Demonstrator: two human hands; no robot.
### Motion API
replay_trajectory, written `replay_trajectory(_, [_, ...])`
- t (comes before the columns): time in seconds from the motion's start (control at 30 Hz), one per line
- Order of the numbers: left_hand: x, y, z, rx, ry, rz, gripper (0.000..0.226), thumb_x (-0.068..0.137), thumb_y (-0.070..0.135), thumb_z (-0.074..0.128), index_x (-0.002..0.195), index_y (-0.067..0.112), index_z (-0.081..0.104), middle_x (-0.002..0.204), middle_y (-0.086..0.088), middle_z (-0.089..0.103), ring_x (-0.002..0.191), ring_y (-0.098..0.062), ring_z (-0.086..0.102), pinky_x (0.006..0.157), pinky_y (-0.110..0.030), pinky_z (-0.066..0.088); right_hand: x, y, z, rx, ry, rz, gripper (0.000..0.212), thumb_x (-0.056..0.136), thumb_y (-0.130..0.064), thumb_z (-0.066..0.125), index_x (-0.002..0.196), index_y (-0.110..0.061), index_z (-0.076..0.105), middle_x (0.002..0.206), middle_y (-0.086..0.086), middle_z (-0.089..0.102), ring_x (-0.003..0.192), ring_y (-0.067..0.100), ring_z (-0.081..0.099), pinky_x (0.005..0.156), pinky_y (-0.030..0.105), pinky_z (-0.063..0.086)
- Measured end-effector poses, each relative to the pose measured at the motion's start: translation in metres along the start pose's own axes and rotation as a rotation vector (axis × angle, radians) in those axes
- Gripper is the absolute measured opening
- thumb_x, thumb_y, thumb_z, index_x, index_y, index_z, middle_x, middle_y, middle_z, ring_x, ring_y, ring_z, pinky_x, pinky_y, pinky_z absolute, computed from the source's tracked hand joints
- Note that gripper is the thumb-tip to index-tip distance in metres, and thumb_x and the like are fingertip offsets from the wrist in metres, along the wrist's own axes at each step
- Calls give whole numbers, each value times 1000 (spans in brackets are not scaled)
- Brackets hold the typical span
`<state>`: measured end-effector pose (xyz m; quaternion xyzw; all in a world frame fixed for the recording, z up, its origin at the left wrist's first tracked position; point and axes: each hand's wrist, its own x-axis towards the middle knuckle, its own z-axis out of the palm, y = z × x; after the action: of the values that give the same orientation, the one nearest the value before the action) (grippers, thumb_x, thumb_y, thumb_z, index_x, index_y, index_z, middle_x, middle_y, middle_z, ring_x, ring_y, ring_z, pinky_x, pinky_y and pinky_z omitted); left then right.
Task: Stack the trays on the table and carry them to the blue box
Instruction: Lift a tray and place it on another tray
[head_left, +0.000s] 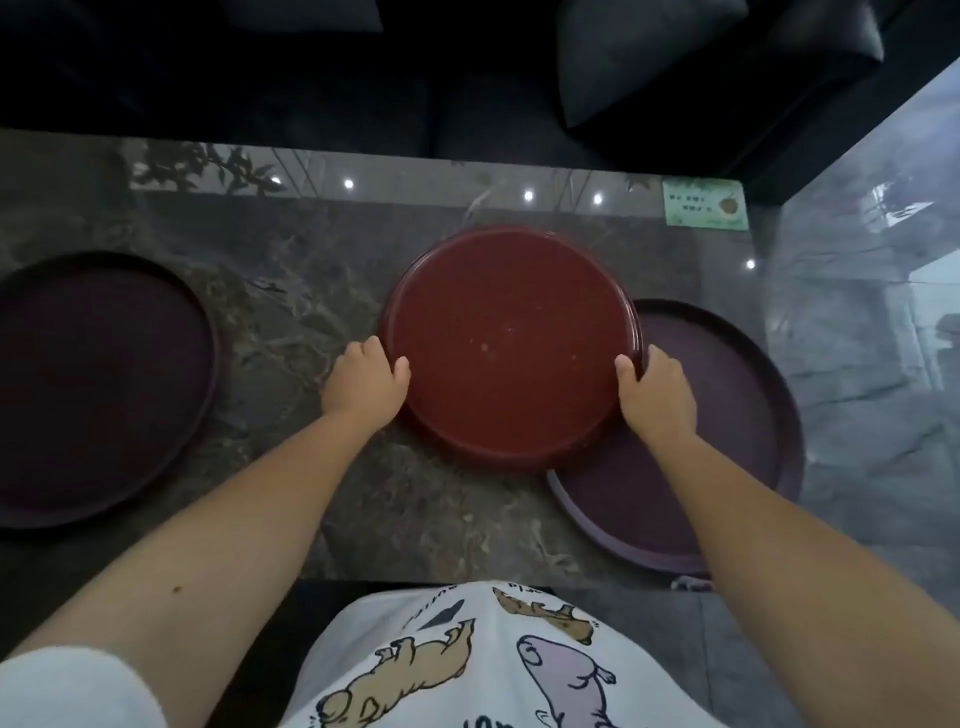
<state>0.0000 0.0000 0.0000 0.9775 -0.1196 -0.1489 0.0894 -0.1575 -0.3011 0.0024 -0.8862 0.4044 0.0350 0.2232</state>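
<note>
A round red tray (511, 332) is in the middle of the dark marble table (322, 291). My left hand (363, 384) grips its left rim, thumb on the inside. My right hand (657, 395) grips its right rim the same way. The red tray's right edge overlaps a round purple tray (727, 426) lying flat at the table's right end. A third, dark purple tray (98, 384) lies flat at the far left. No blue box is in view.
A black sofa (675, 67) with cushions runs along the far side of the table. A green sticker (705, 203) sits at the table's back right corner. Glossy grey floor (872, 364) lies to the right. The table's near edge is just in front of my body.
</note>
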Motion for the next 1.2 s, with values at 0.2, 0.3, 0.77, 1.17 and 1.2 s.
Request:
replay_trajectory(0.2, [29, 0, -1, -209, -126, -226, 59, 94, 48, 37, 132, 3, 43, 129, -20, 50, 111, -36, 52, 78, -38, 38, 30, 1, 3, 49, -38, 118, 54, 96, -52, 36, 115, -10, 64, 112, 19, 61, 103, 39, 56, 85, 43, 45])
replay_trajectory(0.3, [41, -8, -1, -257, -165, -236, 59, 95, 49, 36, 129, 3, 44, 126, -19, 54, 113, -34, 52, 83, -39, 39, 41, 2, 2, 123, -40, 168, 51, 92, -55, 43, 97, -10, 69, 98, 16, 65, 90, 36, 59, 80, 42, 49])
replay_trajectory(0.77, [59, -31, -74, -900, 70, -27, 25, 98, 36, 39, 88, 18, 52, 70, 2, 50, 59, -13, 45, 57, -32, 34, 60, -63, -75, 1021, -67, 59, 21, 90, -32, 64, 105, -17, 66, 75, -5, 63, 55, 6, 56, 51, 21, 44])
replay_trajectory(1.17, [69, -64, -99, -679, 103, -43, 28, 98, 33, 43, 99, 9, 57, 93, -8, 61, 88, -26, 57, 71, -35, 40, 88, -103, -43, 696, 67, -137, 31, 91, -30, 63, 115, -11, 57, 87, 4, 62, 78, 17, 60, 73, 30, 46])
replay_trajectory(1.2, [70, -67, -90, -578, 114, -46, 29, 98, 33, 41, 97, 7, 55, 91, -8, 58, 85, -25, 54, 69, -35, 36, 87, -104, -34, 570, 97, -154, 31, 92, -28, 61, 114, -7, 58, 88, 5, 63, 83, 22, 61, 75, 30, 44])
